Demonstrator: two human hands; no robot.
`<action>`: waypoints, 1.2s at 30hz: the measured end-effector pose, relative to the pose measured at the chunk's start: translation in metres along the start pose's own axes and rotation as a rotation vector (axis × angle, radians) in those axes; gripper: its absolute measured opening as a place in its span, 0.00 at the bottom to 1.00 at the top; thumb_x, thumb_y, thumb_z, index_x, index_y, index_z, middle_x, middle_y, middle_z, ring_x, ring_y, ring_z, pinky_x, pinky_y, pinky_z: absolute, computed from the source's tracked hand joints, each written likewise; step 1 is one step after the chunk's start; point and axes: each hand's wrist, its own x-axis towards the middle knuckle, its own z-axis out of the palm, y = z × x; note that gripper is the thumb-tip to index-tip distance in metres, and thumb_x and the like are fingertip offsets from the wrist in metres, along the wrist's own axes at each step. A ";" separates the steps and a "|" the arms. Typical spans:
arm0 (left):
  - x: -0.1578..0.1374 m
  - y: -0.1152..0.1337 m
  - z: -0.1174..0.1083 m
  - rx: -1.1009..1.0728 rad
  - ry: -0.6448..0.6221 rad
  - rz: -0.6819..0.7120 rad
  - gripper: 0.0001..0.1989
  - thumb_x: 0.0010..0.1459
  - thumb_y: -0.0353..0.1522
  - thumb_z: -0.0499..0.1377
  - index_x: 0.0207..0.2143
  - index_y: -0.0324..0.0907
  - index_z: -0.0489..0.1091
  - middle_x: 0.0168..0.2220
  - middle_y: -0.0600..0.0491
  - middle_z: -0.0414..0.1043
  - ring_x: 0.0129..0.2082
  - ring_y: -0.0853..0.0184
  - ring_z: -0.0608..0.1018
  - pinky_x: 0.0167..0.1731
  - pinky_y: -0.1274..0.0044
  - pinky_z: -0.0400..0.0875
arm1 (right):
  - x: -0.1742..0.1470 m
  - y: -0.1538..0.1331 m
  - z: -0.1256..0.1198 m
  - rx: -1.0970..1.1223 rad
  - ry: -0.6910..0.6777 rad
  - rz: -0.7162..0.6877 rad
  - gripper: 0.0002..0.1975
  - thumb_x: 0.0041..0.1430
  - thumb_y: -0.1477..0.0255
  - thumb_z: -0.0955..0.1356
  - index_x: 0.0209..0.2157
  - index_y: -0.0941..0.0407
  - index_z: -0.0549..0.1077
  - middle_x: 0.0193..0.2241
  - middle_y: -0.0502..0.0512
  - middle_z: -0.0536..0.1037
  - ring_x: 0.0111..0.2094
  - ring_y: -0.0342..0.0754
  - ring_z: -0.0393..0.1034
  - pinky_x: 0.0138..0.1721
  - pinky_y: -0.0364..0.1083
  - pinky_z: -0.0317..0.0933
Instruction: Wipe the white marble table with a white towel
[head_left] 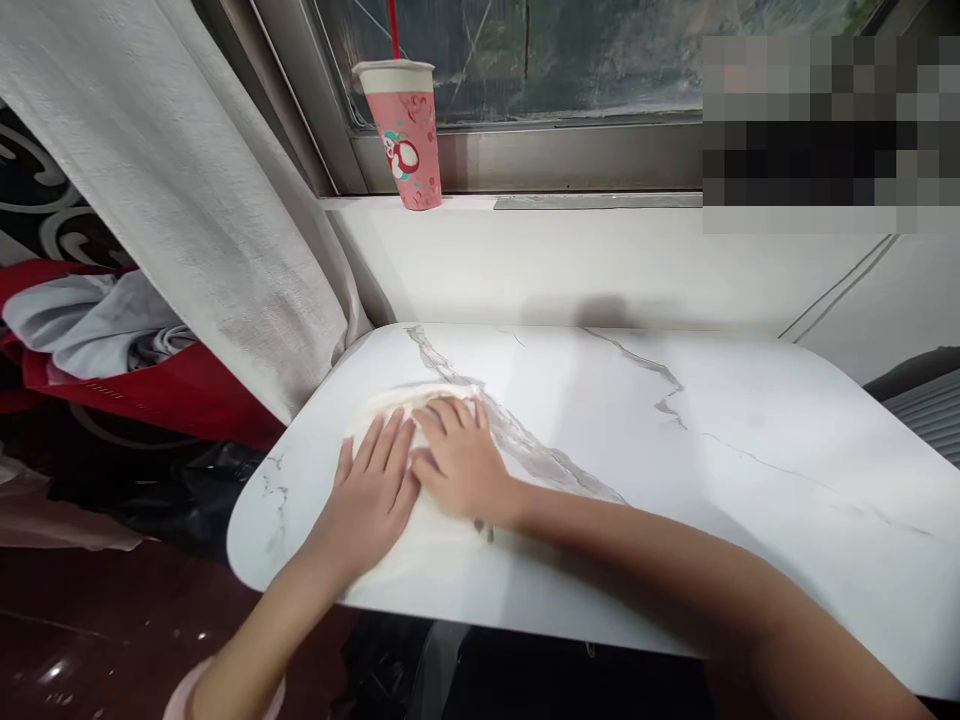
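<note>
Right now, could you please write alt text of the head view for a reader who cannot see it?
A person's left hand and right hand lie palm-down on cream-coloured fabric upon a white, veined table. Behind, a pink cup with a red straw stands by the window; a pale curtain hangs to the left.

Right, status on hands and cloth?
Left hand and right hand palm-down on cloth. Cloth lying on table, toward left end. Cup on sill, behind table.

Cloth [427, 555] partly hidden under left hand [373, 490] and right hand [466, 455]; its dark mark [484, 530] is too small to tell. Straw [394, 28] and curtain [187, 170] run off the top edge. Upper-right patch [825, 135] is pixelated.
</note>
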 end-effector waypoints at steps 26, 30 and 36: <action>0.158 -0.111 -0.002 -0.197 -0.117 0.134 0.32 0.63 0.45 0.38 0.66 0.42 0.53 0.69 0.50 0.49 0.69 0.61 0.51 0.67 0.64 0.43 | 0.123 0.024 0.043 -0.018 0.161 0.315 0.20 0.64 0.68 0.60 0.55 0.57 0.68 0.61 0.64 0.63 0.64 0.58 0.50 0.66 0.64 0.32; 0.203 -0.113 0.006 -0.245 -0.076 0.221 0.32 0.62 0.45 0.41 0.64 0.44 0.56 0.68 0.50 0.53 0.68 0.61 0.53 0.67 0.66 0.45 | 0.148 0.052 0.040 -0.046 0.197 0.360 0.19 0.63 0.69 0.60 0.54 0.57 0.69 0.61 0.62 0.64 0.64 0.57 0.50 0.66 0.63 0.31; 0.230 -0.128 0.009 -0.268 -0.044 0.202 0.33 0.61 0.44 0.42 0.64 0.39 0.57 0.68 0.47 0.54 0.68 0.61 0.55 0.67 0.67 0.46 | 0.181 0.068 0.049 -0.072 0.227 0.335 0.19 0.63 0.70 0.60 0.53 0.57 0.71 0.57 0.62 0.69 0.61 0.57 0.55 0.65 0.62 0.35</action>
